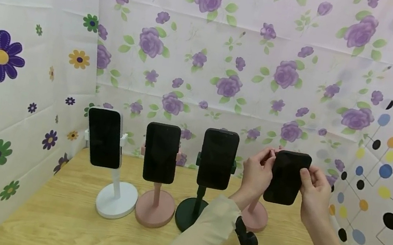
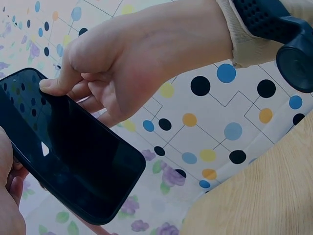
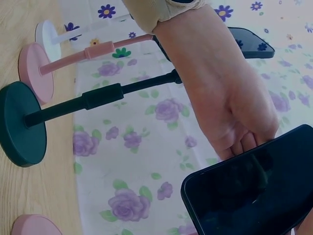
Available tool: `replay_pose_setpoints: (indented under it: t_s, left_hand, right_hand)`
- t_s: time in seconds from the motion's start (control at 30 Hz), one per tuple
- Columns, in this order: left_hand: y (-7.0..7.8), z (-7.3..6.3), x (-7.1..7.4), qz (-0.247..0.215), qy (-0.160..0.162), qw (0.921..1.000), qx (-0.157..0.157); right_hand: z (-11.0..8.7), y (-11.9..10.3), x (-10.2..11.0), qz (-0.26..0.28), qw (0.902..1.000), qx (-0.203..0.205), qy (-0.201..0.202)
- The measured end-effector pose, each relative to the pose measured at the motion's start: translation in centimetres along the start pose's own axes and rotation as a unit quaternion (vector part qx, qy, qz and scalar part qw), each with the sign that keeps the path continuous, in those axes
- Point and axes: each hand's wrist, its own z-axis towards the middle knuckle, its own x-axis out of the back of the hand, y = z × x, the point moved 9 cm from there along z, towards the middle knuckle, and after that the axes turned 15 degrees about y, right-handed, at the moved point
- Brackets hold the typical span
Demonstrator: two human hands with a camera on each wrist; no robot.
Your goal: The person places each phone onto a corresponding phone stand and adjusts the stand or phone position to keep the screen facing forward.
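At the right in the head view, a black smartphone (image 1: 287,177) stands nearly upright in front of a pink phone stand (image 1: 255,218). The right hand (image 1: 316,192) grips the phone's right edge, thumb on the front and fingers behind. The left hand (image 1: 258,173) is at the phone's left edge, its curled fingers around a small pink part of the stand's holder, mostly hidden. The left wrist view shows the right hand (image 2: 117,63) pinching the phone (image 2: 73,147). In the right wrist view, the left hand (image 3: 239,107) is beside the phone (image 3: 254,186), its fingertips hidden.
Left of the hands stand a white stand (image 1: 116,200), another pink stand (image 1: 155,208) and a dark green stand (image 1: 187,213), each holding a black phone. All are on a wooden table (image 1: 86,233). Patterned cloths (image 1: 199,58) hang behind and at both sides.
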Motion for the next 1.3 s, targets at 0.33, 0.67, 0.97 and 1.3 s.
replay_pose_setpoints:
  t_s: [0.33,0.67,0.97,1.3]
  left_hand:
    - [0.1,0.0,-0.1,-0.001,-0.005,1.0,-0.004]
    - [0.1,0.0,0.1,0.0,0.0,1.0,-0.008]
    - [0.0,0.1,0.0,0.0,0.003,1.0,-0.007]
    - [-0.1,0.1,-0.2,-0.009,-0.002,1.0,-0.004]
  right_hand:
    - [0.1,-0.6,-0.5,0.003,0.9992,0.012,-0.038]
    - [0.4,-0.8,-1.1,0.027,0.9974,0.002,-0.067]
    - [0.5,-1.5,-1.3,0.043,0.9956,-0.002,-0.083]
    - [0.6,-1.8,-1.2,0.054,0.9933,-0.032,-0.097]
